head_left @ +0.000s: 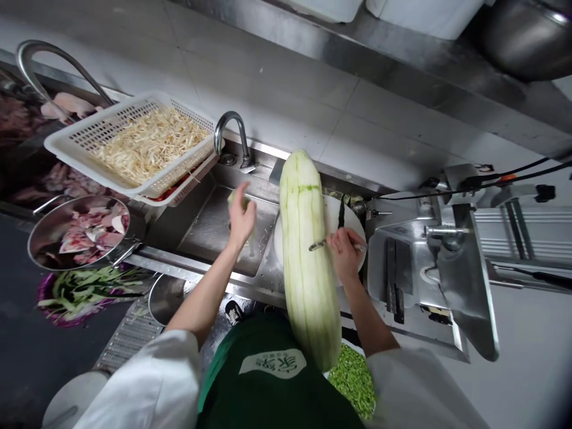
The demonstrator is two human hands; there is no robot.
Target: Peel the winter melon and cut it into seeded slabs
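A large peeled winter melon [306, 250] lies lengthwise before me, pale green with darker streaks and a green band near its far end. Its far half rests over a round white board [353, 214]. My right hand [346, 250], to the right of the melon, is closed around a peeler [318, 245] whose metal head reaches over the melon's side. My left hand [242, 223] is over the sink [212, 217], thumb and fingers apart. A small pale green piece [232, 198] shows by its fingers; blur hides whether they touch it.
A white basket [62, 146] of pale shreds and a pot [33, 244] of raw meat stand left. Faucet [241, 134] curves behind the sink. At right are knives [391, 280] and a metal slicer [465, 280]. Chopped greens [353, 378] sit below; a metal shelf [313, 44] hangs above.
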